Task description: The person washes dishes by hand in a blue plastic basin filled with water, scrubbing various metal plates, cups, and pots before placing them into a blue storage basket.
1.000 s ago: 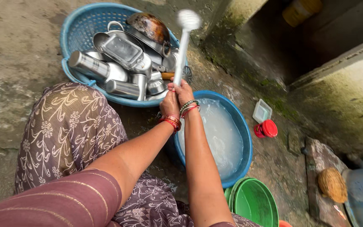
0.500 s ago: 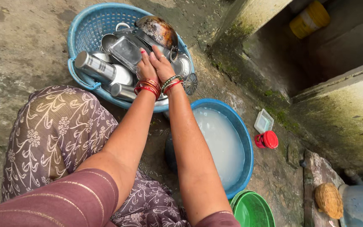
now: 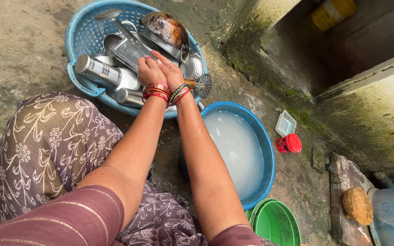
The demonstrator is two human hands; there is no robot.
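My left hand (image 3: pixel 150 70) and my right hand (image 3: pixel 170 72) reach side by side into a blue plastic basket (image 3: pixel 76 27) piled with steel dishes. A steel ladle (image 3: pixel 110 16) lies across the pile, its bowl at the far left and its handle running down into my left fist. The fingers of my right hand lie stretched out flat on the dishes beside it. Both wrists wear red bangles. A steel tumbler (image 3: pixel 94 70) lies on its side left of my hands. At the basket's far side sits a blackened pan (image 3: pixel 167 27).
A blue tub (image 3: pixel 267 155) of cloudy water stands at my right, a green bucket (image 3: pixel 277 223) below it. A red-lidded jar (image 3: pixel 289 143) and a clear plastic box (image 3: pixel 285 123) sit by the mossy wall. A woven scrubber (image 3: pixel 357 206) lies at the far right.
One second ago both hands held the ladle upright above the tub. They have moved forward into the basket, and the ladle now lies across the dishes.
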